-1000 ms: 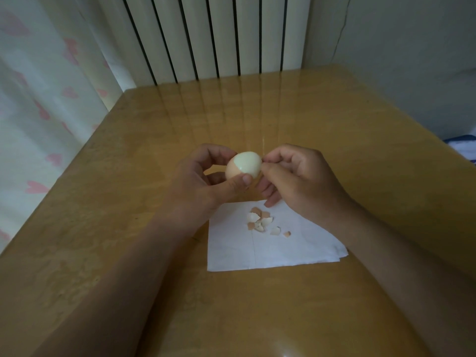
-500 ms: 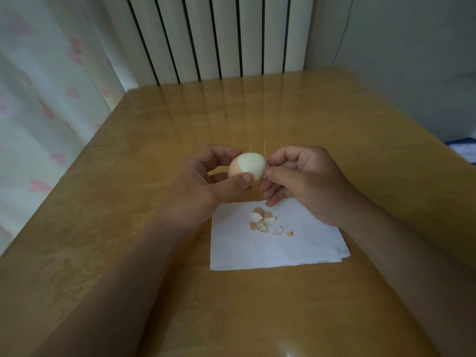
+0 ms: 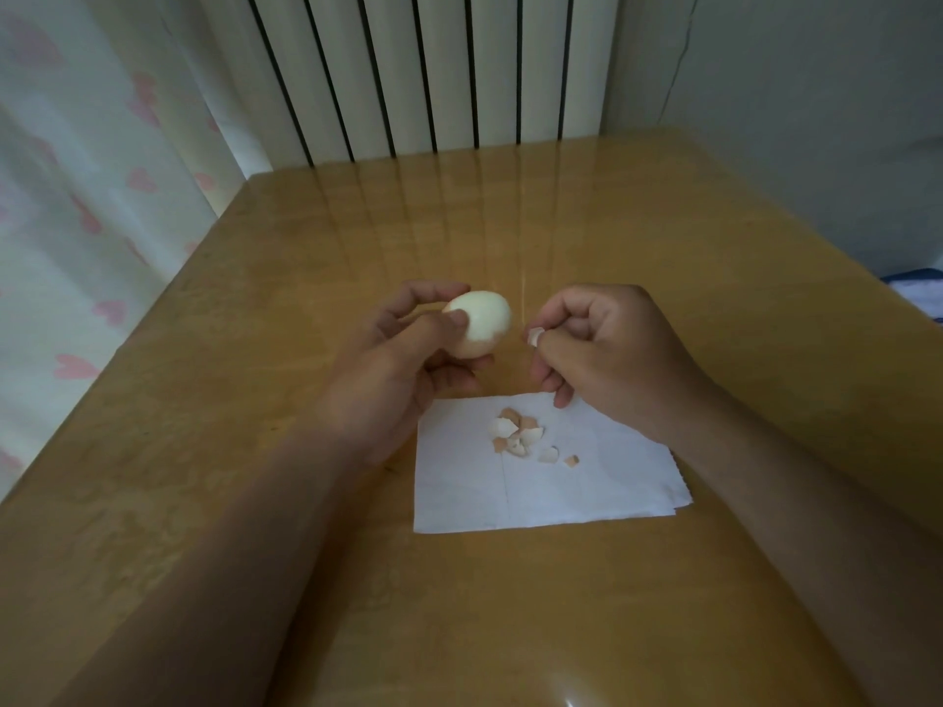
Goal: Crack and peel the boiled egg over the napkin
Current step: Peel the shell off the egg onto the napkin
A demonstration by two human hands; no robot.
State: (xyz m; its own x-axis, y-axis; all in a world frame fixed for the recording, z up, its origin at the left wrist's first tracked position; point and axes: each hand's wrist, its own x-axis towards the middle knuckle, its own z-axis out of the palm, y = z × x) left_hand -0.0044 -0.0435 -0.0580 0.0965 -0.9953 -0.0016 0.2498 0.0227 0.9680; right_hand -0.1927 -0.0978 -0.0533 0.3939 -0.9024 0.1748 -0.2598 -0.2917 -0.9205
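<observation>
The left hand (image 3: 403,359) holds the egg (image 3: 482,324) in the air above the table (image 3: 357,237). The thumb lies on the near side of the egg, the first finger curls over its far side, and the other fingers are curled below it. Most of the egg that shows is smooth and white, without shell. Its lower end looks a little darker, and I cannot tell if shell is there. In the picture the egg is just past the far left corner of the napkin (image 3: 561,492), not over its middle.

The right hand (image 3: 607,349) is to the right of the egg and apart from it. Its fingers are curled, and the thumb and first finger pinch a small piece of shell (image 3: 534,337), pale on the side that shows. This hand is above the far edge of the napkin.

The napkin is white and lies flat on the table, between the two forearms. A second layer shows a little at its right edge. On its far half lies a small heap of shell pieces (image 3: 518,433), some brown and some white, and two smaller bits lie just to the right of the heap.

The table is yellow-brown and shiny. Behind it stands a white radiator (image 3: 433,68) with dark gaps. On the left hangs a light curtain (image 3: 76,170) with pink hearts, and on the right is a grey wall (image 3: 816,119).
</observation>
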